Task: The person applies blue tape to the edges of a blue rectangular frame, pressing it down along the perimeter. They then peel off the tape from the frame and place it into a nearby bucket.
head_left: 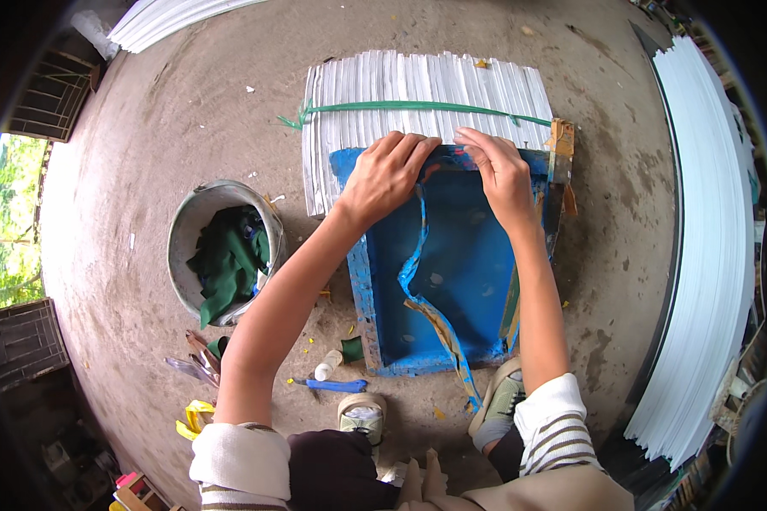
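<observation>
In front of me lies a blue-coated wooden screen frame [366,307] with a blue mesh panel, its far end resting on a bundle of white sheets [426,81]. My left hand [388,179] is closed over the far rail of the frame, knuckles up. Just right of it, my right hand [498,170] bends over the same rail, fingers and thumb drawn together; what they pinch is too small to tell. From the rail near my left hand, a peeled strip of blue and brown tape [413,255] hangs twisted across the mesh to the near edge, by my right shoe.
A green plastic strap [418,106] binds the bundle. On the left stands a bucket [179,247] with dark green cloth [230,264]. A blue-handled cutter [337,386] and a small white container [328,364] lie on the concrete floor. A long stack of white sheets [699,255] runs along the right.
</observation>
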Demonstrator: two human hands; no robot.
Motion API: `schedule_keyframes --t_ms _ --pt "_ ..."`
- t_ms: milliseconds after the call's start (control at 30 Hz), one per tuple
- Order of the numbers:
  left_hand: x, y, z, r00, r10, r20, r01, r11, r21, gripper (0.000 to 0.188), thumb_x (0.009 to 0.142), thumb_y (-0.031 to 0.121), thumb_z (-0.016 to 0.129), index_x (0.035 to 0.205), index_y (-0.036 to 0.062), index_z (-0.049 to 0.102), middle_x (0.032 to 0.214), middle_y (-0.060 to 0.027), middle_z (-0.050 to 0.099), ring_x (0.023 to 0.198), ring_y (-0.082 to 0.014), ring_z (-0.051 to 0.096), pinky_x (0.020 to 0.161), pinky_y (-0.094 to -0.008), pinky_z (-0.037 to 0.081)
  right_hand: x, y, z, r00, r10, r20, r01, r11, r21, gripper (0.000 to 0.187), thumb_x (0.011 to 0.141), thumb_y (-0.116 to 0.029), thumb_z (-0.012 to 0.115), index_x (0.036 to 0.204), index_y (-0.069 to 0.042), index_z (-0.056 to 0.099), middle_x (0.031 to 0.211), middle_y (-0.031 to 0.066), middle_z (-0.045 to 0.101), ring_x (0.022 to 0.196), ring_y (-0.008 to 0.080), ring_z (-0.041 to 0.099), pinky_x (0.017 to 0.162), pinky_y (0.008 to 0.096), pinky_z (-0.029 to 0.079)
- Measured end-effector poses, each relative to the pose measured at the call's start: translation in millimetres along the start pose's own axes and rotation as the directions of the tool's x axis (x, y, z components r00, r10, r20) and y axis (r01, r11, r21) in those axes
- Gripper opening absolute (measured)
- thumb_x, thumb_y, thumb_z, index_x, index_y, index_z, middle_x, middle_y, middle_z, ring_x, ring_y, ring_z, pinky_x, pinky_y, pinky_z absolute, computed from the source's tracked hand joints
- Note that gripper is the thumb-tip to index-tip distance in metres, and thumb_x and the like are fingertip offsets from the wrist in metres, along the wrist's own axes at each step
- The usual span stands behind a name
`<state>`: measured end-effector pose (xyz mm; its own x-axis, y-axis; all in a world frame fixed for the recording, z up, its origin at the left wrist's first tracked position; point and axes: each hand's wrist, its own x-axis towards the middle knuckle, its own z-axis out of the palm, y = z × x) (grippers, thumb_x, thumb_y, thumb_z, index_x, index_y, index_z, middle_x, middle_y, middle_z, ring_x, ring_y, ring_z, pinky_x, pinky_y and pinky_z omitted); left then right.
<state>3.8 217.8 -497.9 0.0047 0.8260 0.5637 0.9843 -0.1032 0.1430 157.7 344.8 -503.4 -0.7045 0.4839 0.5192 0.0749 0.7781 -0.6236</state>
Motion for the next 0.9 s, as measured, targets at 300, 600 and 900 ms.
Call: schedule_keyframes --t_ms 300,600,900 --pt "0 0 9 0.997 0.007 -0.078 0.001 0.994 0.110 0.020 0.084 0.023 0.062 0.096 0.0075 0.057 0.079 -0.0038 0.055 0.071 -0.0187 0.057 0.064 -0.0301 0.050 -6 -20 9 0.994 0.054 -0.094 -0.063 0.993 -0.096 0.032 0.067 -0.006 0.076 0.095 -0.005 0.060 0.104 0.0057 0.065 0.103 0.0267 0.057 0.090 0.0380 0.043" --pt "1 2 11 0.995 -0.027 -0.092 0.034 0.996 0.081 0.018 0.084 0.023 0.062 0.094 0.0077 0.058 0.076 -0.0031 0.054 0.069 -0.0181 0.056 0.063 -0.0299 0.050 -12 -8 29 0.941 -0.222 -0.254 0.149 0.949 -0.279 0.015 0.074 -0.004 0.071 0.081 -0.007 0.058 0.102 0.0040 0.067 0.105 0.0267 0.059 0.092 0.0439 0.041" --pt "0 3 9 0.996 -0.044 -0.080 0.049 0.997 0.056 0.019 0.083 0.020 0.064 0.097 0.0078 0.058 0.079 -0.0034 0.057 0.071 -0.0190 0.058 0.064 -0.0307 0.050 -12 -4 39 0.904 -0.297 -0.308 0.179 0.916 -0.359 0.012 0.081 -0.002 0.065 0.084 -0.006 0.054 0.098 0.0029 0.068 0.093 0.0230 0.063 0.087 0.0411 0.042"
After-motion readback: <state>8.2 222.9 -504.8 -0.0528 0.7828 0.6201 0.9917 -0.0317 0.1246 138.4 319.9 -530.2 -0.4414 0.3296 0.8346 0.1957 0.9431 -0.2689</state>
